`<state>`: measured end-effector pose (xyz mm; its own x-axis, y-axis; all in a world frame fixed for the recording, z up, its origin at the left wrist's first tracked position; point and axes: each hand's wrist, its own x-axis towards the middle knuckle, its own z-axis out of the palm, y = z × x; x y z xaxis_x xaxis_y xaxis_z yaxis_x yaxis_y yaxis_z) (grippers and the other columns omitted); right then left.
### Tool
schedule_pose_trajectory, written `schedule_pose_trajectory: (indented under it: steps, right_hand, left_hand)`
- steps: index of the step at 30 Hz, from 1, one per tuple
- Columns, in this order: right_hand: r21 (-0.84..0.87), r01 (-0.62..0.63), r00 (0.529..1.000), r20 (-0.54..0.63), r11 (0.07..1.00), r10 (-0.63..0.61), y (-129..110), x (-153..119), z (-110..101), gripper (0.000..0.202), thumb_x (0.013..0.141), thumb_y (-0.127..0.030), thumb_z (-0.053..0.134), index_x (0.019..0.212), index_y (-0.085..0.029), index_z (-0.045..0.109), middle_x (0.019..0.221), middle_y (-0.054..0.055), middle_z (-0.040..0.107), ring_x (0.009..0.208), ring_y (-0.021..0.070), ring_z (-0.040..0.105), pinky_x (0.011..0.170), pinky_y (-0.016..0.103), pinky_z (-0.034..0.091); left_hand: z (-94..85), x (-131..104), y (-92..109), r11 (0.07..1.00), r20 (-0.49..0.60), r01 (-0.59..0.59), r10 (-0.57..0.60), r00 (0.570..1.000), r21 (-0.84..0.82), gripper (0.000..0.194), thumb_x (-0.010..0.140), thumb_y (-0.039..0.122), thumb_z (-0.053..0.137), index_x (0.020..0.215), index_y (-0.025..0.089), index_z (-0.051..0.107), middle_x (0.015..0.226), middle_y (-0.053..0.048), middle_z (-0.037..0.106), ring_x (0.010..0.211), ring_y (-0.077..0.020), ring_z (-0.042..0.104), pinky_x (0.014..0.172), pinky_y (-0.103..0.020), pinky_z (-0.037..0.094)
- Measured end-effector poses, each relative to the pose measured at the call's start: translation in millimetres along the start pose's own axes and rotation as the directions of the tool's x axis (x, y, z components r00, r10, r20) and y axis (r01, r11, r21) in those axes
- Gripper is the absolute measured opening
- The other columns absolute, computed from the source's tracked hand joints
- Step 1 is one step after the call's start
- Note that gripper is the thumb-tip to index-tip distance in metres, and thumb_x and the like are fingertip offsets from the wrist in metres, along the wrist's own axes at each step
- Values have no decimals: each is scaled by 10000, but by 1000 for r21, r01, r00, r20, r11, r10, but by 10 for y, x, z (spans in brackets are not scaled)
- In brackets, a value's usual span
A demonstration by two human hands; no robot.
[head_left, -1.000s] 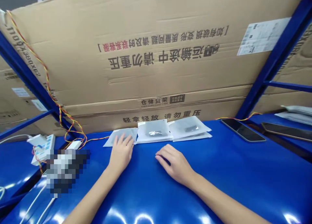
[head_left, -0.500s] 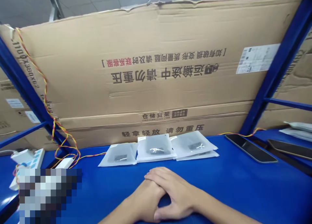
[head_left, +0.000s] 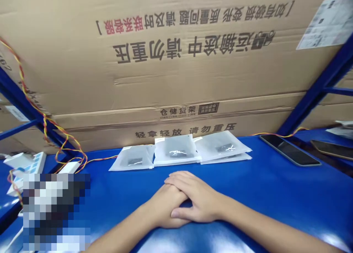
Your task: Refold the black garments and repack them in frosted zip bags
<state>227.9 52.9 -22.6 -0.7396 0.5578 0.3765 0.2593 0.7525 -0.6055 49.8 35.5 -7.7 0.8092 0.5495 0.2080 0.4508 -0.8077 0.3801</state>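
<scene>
My right hand [head_left: 202, 199] lies across my left hand [head_left: 167, 205], its fingers held together and wrapped over the back of it, its thumb stretched to the left. The left hand's fingers are hidden beneath. Both rest on the blue table [head_left: 275, 194]. Just beyond them are frosted zip bags with small dark items inside: one at left [head_left: 132, 158], a stack in the middle [head_left: 176, 150] and overlapping ones at right [head_left: 220, 146].
A phone [head_left: 289, 150] lies at the back right, with another dark device [head_left: 332, 149] beyond it. Red-yellow twisted wires [head_left: 66, 146] and a white power strip [head_left: 38, 168] are at left. Cardboard [head_left: 176, 80] stands behind, between blue posts. A pixelated patch covers the lower left.
The view has tilted down and come closer, so table, bags and hands sit higher in the picture. My hands keep the same clasp.
</scene>
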Motion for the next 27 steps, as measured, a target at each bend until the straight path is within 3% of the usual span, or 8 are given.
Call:
schedule_pose_trajectory:
  steps: [5, 12, 17, 19, 22, 27]
  right_hand:
    - [-11, -3, 1000, 12, 1000, 3, -9, -5, -7, 793, 868, -639, 769, 1487, -181, 579, 1442, 174, 666, 1386, 342, 580, 1206, 549, 422]
    - [-66, -51, 998, 35, 997, 53, -57, -28, -21, 1040, 774, -693, 825, 1587, -149, 470, 1561, 206, 562, 1462, 384, 504, 1245, 577, 379]
    - [-77, -54, 995, 81, 996, 60, 4, -37, -67, 1144, 755, -711, 825, 1650, -161, 373, 1660, 205, 444, 1529, 390, 420, 1263, 570, 351]
    - [-121, -58, 994, 83, 991, 69, 37, -37, -80, 1098, 802, -692, 801, 1656, -160, 362, 1667, 210, 432, 1538, 390, 408, 1273, 589, 327]
    - [-194, -79, 993, 75, 978, 95, 64, -30, -78, 929, 920, -619, 722, 1645, -146, 386, 1658, 216, 444, 1543, 371, 411, 1272, 590, 336]
    - [-289, -127, 992, -39, 949, 121, 96, -21, 5, 788, 974, -468, 690, 1607, -81, 424, 1622, 237, 488, 1512, 357, 466, 1248, 567, 401]
  left_hand:
    - [21, -14, -12, 986, 16, 23, -21, 1000, -166, 660, 852, 231, 651, 1505, 255, 555, 1542, -94, 615, 1425, -323, 578, 1171, -479, 505]
    - [109, -170, -91, 992, 15, 86, -88, 996, 87, 675, 823, 361, 737, 1445, 137, 600, 1470, -201, 651, 1398, -400, 589, 1192, -555, 451]
    - [1, -183, -122, 998, -21, 55, -54, 998, 43, 748, 803, 523, 802, 1439, 179, 610, 1447, -181, 669, 1342, -383, 631, 1153, -519, 491]
    - [-54, -167, -126, 995, -9, 80, -80, 997, 55, 781, 814, 603, 797, 1450, 194, 604, 1447, -172, 670, 1320, -387, 640, 1132, -530, 504]
    - [-103, -146, -131, 989, 7, 109, -110, 994, 101, 772, 843, 582, 796, 1483, 211, 575, 1514, -156, 625, 1375, -388, 599, 1145, -549, 495]
    - [-78, -138, -156, 965, -93, 103, -83, 992, 241, 855, 833, 601, 807, 1506, 142, 548, 1526, -213, 598, 1412, -407, 563, 1197, -586, 442]
